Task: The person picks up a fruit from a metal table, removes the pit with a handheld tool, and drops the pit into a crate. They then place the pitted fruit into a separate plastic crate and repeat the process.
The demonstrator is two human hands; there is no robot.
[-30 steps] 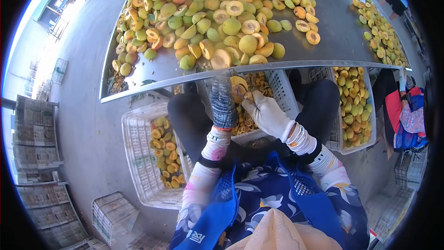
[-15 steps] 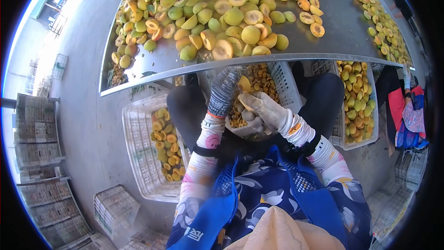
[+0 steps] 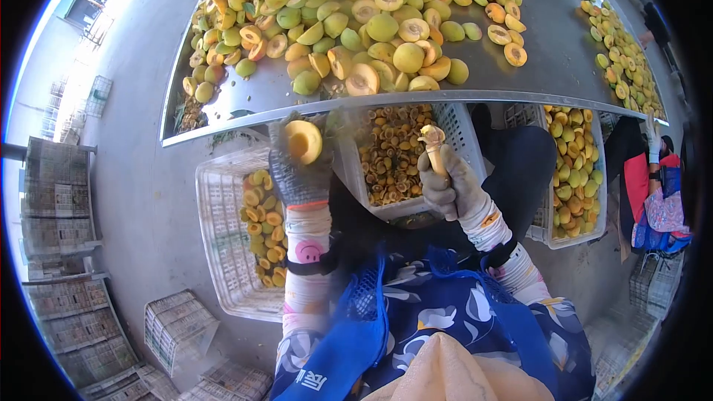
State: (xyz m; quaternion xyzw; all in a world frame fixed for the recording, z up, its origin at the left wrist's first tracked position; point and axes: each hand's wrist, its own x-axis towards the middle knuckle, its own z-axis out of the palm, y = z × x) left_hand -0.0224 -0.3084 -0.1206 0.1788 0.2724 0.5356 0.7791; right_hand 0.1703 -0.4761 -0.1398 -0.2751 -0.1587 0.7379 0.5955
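Grey floor (image 3: 141, 200) runs along the left under bright light, with stacked crates (image 3: 59, 230) at its edge and a loose crate (image 3: 178, 327) nearer me. Just right of these I see a white crate (image 3: 226, 252), partly filled with yellow and green fruit (image 3: 261, 230).

My left hand (image 3: 301, 178), in a grey knit glove, is partly closed around a fruit half (image 3: 304, 142). The half sits near the table edge, above the gap between two crates, its hollow cut face turned up to me. Ahead, the metal table (image 3: 252, 104) slants across my view, bearing a broad heap (image 3: 356, 22) of whole and cut fruit; a second heap (image 3: 616, 52) lies at its far right.

Between my hands is the middle crate (image 3: 356, 171), holding small brownish pieces (image 3: 394, 156). My right hand (image 3: 462, 186), in a pale, soiled glove, is closed on a short tool (image 3: 437, 160). It points up and slightly left, and something pale and ragged is at its tip; I can't tell what.

Right of my knee stands the right crate (image 3: 600, 215), well filled with yellow-green fruit. At the far right I make out a co-worker (image 3: 657, 200) in red and blue, one gloved hand by the table edge.
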